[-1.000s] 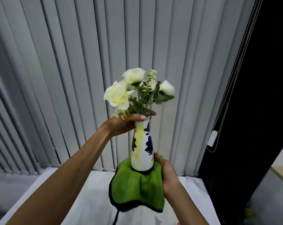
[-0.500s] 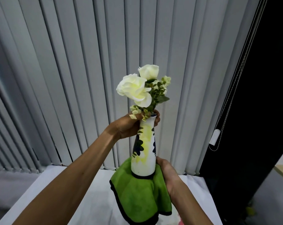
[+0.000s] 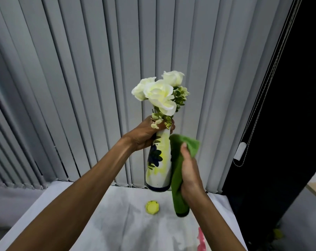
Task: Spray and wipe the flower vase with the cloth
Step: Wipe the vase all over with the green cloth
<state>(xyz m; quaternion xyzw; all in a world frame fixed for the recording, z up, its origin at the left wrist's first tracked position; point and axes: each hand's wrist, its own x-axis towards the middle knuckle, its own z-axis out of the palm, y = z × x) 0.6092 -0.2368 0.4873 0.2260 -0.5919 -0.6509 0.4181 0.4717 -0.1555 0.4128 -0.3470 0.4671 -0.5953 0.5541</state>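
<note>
Because your left hand [image 3: 144, 134] grips the neck of the white, blue-flowered ceramic vase [image 3: 159, 160], lifting it above the white tabletop [image 3: 117, 223], your right hand [image 3: 188, 171] presses the clutched green microfibre cloth [image 3: 179, 178] along its side.

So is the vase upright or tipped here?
Roughly upright, leaning slightly. The vase is held off the table by the left hand at its neck, flowers on top.

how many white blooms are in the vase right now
3 white blooms: a large front one, one behind it to the left, and one at top right. More may be hidden behind these.
</note>
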